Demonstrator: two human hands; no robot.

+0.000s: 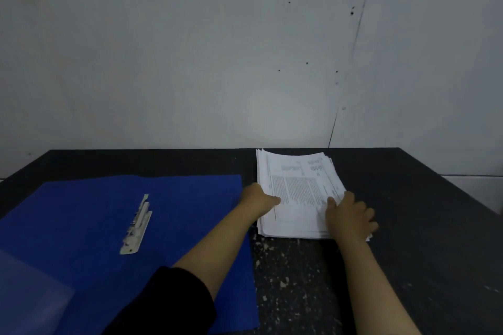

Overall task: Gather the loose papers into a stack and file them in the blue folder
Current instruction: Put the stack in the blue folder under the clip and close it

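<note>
A pile of printed papers [296, 196] lay on the dark table [408, 226] toward its far edge, right of the middle, with its far end close to the white wall [190, 49]. The sheets were not squared up: their edges fanned out unevenly at the far corners and along the right side. The left hand [258, 200] gripped the left edge of the pile, its thumb lying on the top sheet and its fingers out of sight at the edge, so how far they curled under could not be told. The right hand [349, 216] rested on the near right corner of the pile, fingers spread and bent loosely over the sheets, thumb pressed flat on the top page. The blue folder [109, 212] lay open and flat over the left half of the table, its right edge just beside the pile, the left forearm crossing above its near right part. A pale metal clip [137, 224] sat on the folder near its middle. A black sleeve [168, 304] covered the left arm near the bottom of the view.
</note>
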